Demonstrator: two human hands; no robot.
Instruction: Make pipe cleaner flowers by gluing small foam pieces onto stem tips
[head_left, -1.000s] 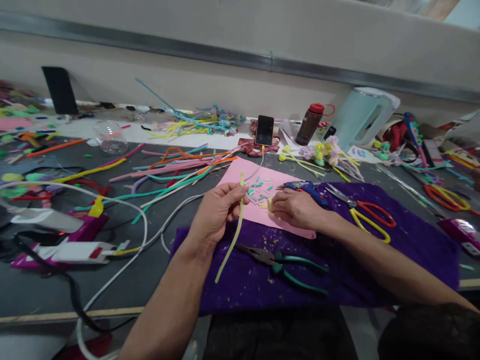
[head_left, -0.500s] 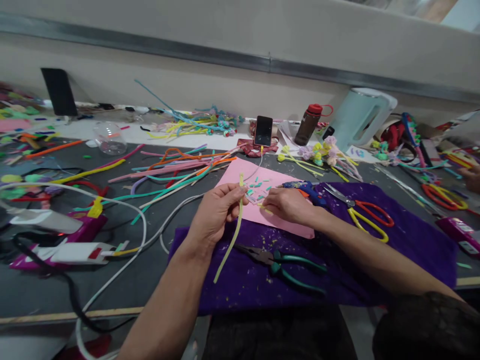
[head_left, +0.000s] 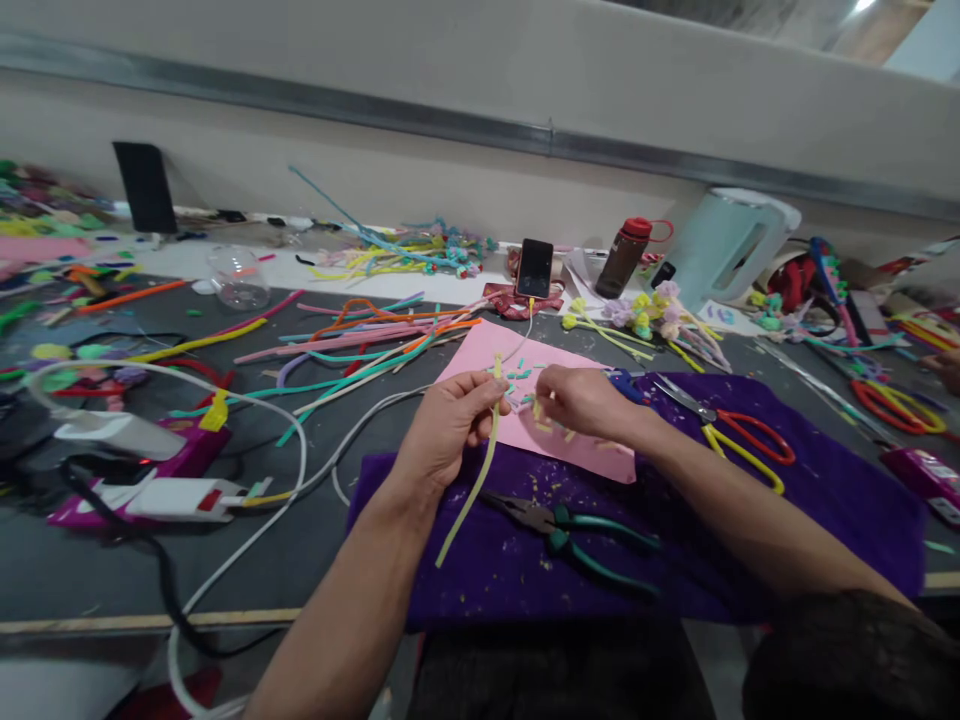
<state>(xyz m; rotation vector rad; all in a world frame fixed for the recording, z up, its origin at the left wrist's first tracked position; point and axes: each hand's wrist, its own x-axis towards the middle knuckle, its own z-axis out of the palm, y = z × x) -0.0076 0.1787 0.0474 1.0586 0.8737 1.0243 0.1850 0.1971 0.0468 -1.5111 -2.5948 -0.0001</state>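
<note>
My left hand (head_left: 459,415) pinches a pale yellow pipe cleaner (head_left: 480,475) near its top, where a small yellow knob shows; its long end hangs down to the lower left. My right hand (head_left: 574,400) is to its right, fingers curled together above a pink sheet (head_left: 517,432). A bit of yellow shows at its fingertips, but blur hides whether they hold it. Short green, white, pink and yellow pieces are scattered on the sheet. Below the hands, green-handled pliers (head_left: 559,525) lie on a purple cloth (head_left: 465,590).
Scissors (head_left: 720,420) and a partly covered blue tool (head_left: 628,385) lie right of the sheet. Loose pipe cleaners (head_left: 360,340), a white cable (head_left: 304,440) and a power strip (head_left: 191,450) are leftward. Behind stand a phone (head_left: 535,268), a bottle (head_left: 624,258) and a kettle (head_left: 720,245).
My right hand has lifted a little off the pink sheet, with its fingers still curled. My left hand keeps its grip on the yellow pipe cleaner. The view has shifted slightly.
</note>
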